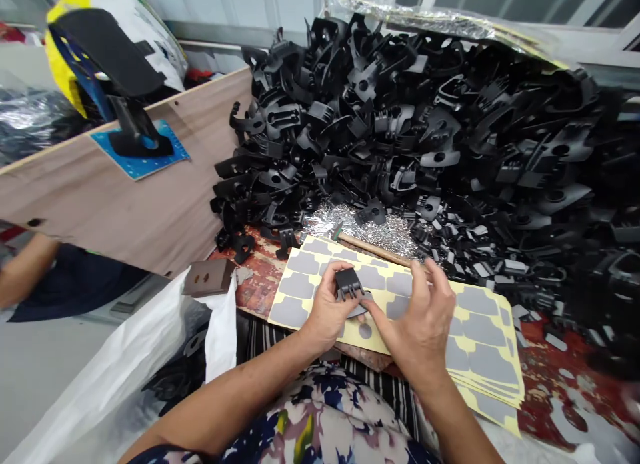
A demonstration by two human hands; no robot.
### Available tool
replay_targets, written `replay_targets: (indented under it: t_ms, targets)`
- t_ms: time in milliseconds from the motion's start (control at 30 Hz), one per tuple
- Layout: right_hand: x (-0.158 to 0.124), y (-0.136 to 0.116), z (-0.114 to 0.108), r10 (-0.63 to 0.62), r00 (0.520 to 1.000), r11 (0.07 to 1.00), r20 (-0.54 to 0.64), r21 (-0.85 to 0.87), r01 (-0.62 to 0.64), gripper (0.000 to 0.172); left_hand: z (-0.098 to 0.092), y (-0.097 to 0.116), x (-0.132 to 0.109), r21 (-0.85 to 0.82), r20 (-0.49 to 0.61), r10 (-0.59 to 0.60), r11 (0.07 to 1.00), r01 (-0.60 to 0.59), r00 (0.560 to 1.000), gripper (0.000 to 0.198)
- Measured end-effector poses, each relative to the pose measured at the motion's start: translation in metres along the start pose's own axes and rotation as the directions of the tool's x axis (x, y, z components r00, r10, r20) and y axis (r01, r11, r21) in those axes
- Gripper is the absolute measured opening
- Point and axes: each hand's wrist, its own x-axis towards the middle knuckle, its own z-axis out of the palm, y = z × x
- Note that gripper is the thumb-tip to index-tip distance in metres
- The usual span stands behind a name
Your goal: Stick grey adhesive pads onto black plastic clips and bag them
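Note:
My left hand (320, 321) is closed around a small black plastic bracket (347, 281) with a pronged hinge end, held above the sticker sheets. At the bracket's lower edge shows a grey flat piece (361, 308), which looks like one of the die-cut stickers. My right hand (425, 324) has its thumb against that grey edge, while its fingers stretch upward and apart. Beneath both hands lie yellow sheets of grey stickers (483, 347), stacked and slightly fanned. A bare yellow patch with one grey dot is visible just under the bracket.
A large heap of black plastic parts (350, 117) rises behind the sheets. Before it lie silvery metal pins (385, 234) and a wooden-handled tool (375, 249). At left are a wooden board (200, 137), a brown block (207, 279), a white sack (125, 357) and another person's arm (25, 267).

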Motion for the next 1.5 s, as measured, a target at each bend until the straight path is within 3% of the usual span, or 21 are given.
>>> replay_targets:
  t_ms: [67, 133, 200, 233, 267, 367, 467, 567, 633, 700, 767, 833, 900, 967, 1033, 1067, 1133, 1200, 1267, 1400, 1500]
  targets:
    - [0.006, 0.005, -0.001, 0.095, 0.962, 0.951, 0.254, 0.262, -0.163, 0.090, -0.008, 0.017, -0.005, 0.056, 0.073, -0.033, 0.998, 0.029, 0.997, 0.058]
    - [0.016, 0.007, 0.001, 0.007, 0.836, 0.837, 0.548, 0.455, -0.305, 0.075, -0.024, 0.049, -0.016, 0.211, 0.110, 0.004, 0.977, -0.027, 0.994, 0.054]
    - [0.033, 0.003, 0.008, -0.135, 0.710, 0.778, 0.691, 0.518, -0.356, 0.049, -0.053, 0.093, -0.037, 0.462, 0.109, 0.133, 0.871, -0.168, 0.985, 0.047]
    - [0.044, -0.001, 0.015, -0.184, 0.685, 0.778, 0.705, 0.530, -0.337, 0.037, -0.072, 0.116, -0.052, 0.599, 0.104, 0.232, 0.761, -0.247, 0.967, 0.046]
    - [0.056, -0.007, 0.023, -0.215, 0.686, 0.788, 0.695, 0.539, -0.299, 0.027, -0.094, 0.136, -0.068, 0.744, 0.077, 0.320, 0.611, -0.268, 0.944, 0.047]
    - [0.096, -0.031, 0.063, -0.242, 0.745, 0.845, 0.622, 0.513, -0.154, 0.022, -0.169, 0.175, -0.122, 0.985, -0.023, 0.382, 0.167, -0.044, 0.924, 0.052]
    - [0.126, -0.064, 0.114, -0.182, 0.763, 0.918, 0.621, 0.386, -0.095, 0.020, -0.234, 0.173, -0.162, 0.990, -0.117, 0.265, -0.044, 0.133, 0.957, 0.067]
    - [0.135, -0.099, 0.156, -0.141, 0.750, 0.930, 0.647, 0.347, -0.124, 0.030, -0.262, 0.156, -0.176, 0.967, -0.169, 0.269, -0.142, 0.212, 0.948, 0.064]
    - [0.133, -0.116, 0.168, -0.135, 0.746, 0.923, 0.653, 0.357, -0.146, 0.044, -0.254, 0.149, -0.171, 0.978, -0.188, 0.295, -0.035, 0.207, 0.937, 0.061]
    - [0.130, -0.125, 0.163, -0.136, 0.778, 0.900, 0.613, 0.405, -0.162, 0.049, -0.232, 0.148, -0.156, 0.970, -0.194, 0.258, 0.193, 0.146, 0.947, 0.055]
    - [0.128, -0.123, 0.142, -0.167, 0.848, 0.828, 0.504, 0.538, -0.157, 0.051, -0.204, 0.149, -0.133, 0.899, -0.199, 0.193, 0.427, 0.101, 0.961, 0.049]
    - [0.124, -0.113, 0.109, -0.216, 0.888, 0.663, 0.407, 0.729, -0.173, 0.054, -0.176, 0.149, -0.107, 0.787, -0.189, 0.164, 0.615, 0.049, 0.968, 0.051]
    - [0.115, -0.097, 0.071, -0.298, 0.851, 0.414, 0.432, 0.862, -0.293, 0.052, -0.149, 0.147, -0.080, 0.643, -0.126, 0.139, 0.765, -0.025, 0.982, 0.064]
    - [0.099, -0.082, 0.037, -0.414, 0.750, 0.188, 0.516, 0.854, -0.485, 0.044, -0.122, 0.142, -0.057, 0.473, 0.061, 0.030, 0.879, -0.056, 0.998, 0.085]
    - [0.076, -0.068, 0.010, -0.496, 0.659, 0.128, 0.566, 0.798, -0.589, 0.040, -0.097, 0.132, -0.041, 0.373, 0.329, -0.152, 0.928, 0.020, 0.932, 0.103]
    - [0.065, -0.062, 0.000, -0.511, 0.638, 0.172, 0.576, 0.796, -0.581, 0.039, -0.086, 0.125, -0.035, 0.370, 0.431, -0.234, 0.927, 0.065, 0.872, 0.108]
    - [0.043, -0.051, -0.013, -0.497, 0.667, 0.356, 0.555, 0.831, -0.427, 0.043, -0.066, 0.108, -0.027, 0.397, 0.509, -0.346, 0.907, 0.141, 0.788, 0.103]
    - [0.026, -0.035, -0.018, -0.417, 0.760, 0.584, 0.498, 0.788, -0.195, 0.048, -0.053, 0.089, -0.023, 0.390, 0.476, -0.420, 0.888, 0.243, 0.772, 0.081]
    - [0.014, -0.015, -0.018, -0.246, 0.864, 0.761, 0.440, 0.640, -0.109, 0.047, -0.045, 0.073, -0.016, 0.344, 0.402, -0.498, 0.860, 0.378, 0.768, 0.067]
    - [0.007, 0.029, -0.005, 0.125, 0.929, 0.870, 0.348, 0.411, -0.271, 0.030, -0.033, 0.059, 0.012, 0.208, 0.211, -0.485, 0.871, 0.446, 0.849, 0.061]
    - [0.008, 0.044, 0.010, 0.143, 0.926, 0.886, 0.351, 0.371, -0.278, 0.028, -0.025, 0.052, 0.039, 0.126, 0.120, -0.368, 0.927, 0.354, 0.922, 0.050]
